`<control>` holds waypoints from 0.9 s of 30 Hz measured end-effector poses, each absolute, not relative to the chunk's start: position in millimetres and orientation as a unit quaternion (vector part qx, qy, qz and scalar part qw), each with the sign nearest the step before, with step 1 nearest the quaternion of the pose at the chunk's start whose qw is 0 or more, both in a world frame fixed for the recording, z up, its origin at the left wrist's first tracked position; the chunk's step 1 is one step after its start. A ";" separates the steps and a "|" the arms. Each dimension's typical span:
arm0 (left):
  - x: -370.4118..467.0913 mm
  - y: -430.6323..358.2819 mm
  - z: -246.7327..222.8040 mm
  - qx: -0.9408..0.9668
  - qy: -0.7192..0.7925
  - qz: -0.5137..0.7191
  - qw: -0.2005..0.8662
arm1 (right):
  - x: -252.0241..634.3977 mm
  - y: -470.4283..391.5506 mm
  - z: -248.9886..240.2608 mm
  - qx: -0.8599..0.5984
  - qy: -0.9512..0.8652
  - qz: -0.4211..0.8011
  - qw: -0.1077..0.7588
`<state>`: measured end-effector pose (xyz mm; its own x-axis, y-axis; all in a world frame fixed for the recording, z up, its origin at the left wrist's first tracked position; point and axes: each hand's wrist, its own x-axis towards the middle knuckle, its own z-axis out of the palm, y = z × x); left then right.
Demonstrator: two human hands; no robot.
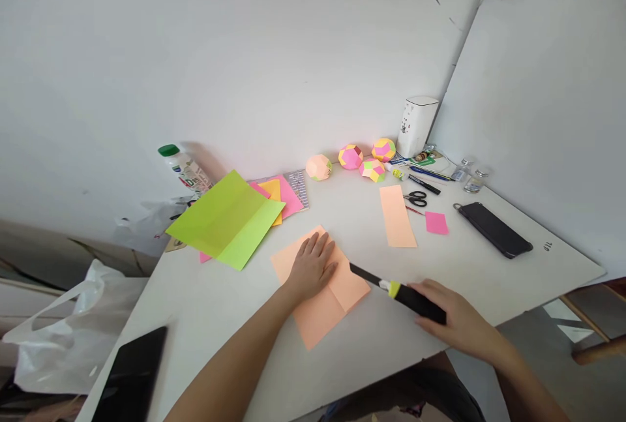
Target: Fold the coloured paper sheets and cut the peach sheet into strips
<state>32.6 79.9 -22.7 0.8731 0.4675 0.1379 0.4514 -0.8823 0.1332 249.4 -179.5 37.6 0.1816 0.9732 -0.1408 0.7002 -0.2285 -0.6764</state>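
Under my left hand lies a sheet of peach paper, part of it folded over on the right. The left palm presses flat on it with the fingers stretched out. My right hand is wrapped round the black handle of a utility knife with a yellow-green collar. Its long dark blade points left and meets the right edge of the folded paper; whether it sits inside the fold I cannot tell. A separate peach strip and a small pink square lie farther back on the right.
Green paper sheets lie at the left over pink and yellow ones, near a white bottle. Paper balls, scissors, a black marker and glass jars line the back. A black case lies right, a dark tablet front left.
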 end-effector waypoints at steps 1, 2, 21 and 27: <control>32.4 79.9 -22.6 0.967 0.237 0.084 0.050 | 247.0 -193.6 36.2 -0.741 -0.566 0.286 0.219; 32.1 79.7 -22.5 0.967 0.236 0.084 0.051 | 245.1 -205.8 35.8 -0.749 -0.563 0.285 0.202; 54.3 46.4 -11.9 0.961 0.268 0.075 0.003 | 236.7 -229.8 35.6 -0.759 -0.605 0.203 0.131; 70.8 25.6 -15.4 0.944 0.323 0.068 0.003 | 228.9 -221.6 34.8 -0.763 -0.615 0.165 0.116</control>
